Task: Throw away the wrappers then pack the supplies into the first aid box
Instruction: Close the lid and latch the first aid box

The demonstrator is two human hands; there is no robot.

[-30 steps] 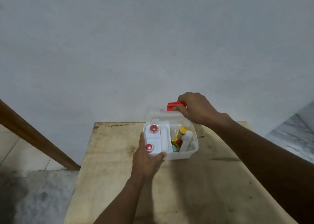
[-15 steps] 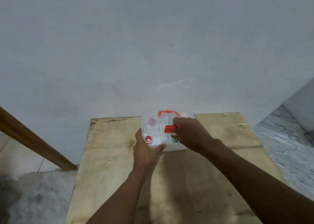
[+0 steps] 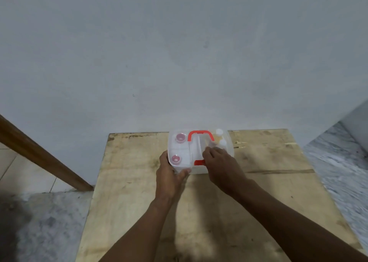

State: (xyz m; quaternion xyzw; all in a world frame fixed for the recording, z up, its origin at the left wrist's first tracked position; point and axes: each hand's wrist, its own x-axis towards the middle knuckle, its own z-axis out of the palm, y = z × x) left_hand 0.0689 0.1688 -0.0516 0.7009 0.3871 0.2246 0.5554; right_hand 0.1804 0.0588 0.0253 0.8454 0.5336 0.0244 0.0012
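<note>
Head view: the lid (image 3: 199, 146) of your first aid box (image 3: 179, 148) now lies flat and closed; half a second ago it was still tilted up. The box sits at the far edge of the bench (image 3: 258, 202), by the wall (image 3: 179, 62). Your left hand (image 3: 169, 178) grips its near left corner. Your right hand (image 3: 221, 164) rests bent fingers on the lid beside the red clasp (image 3: 199, 162). A slanting wooden rail (image 3: 39, 154) stands to the left.
</note>
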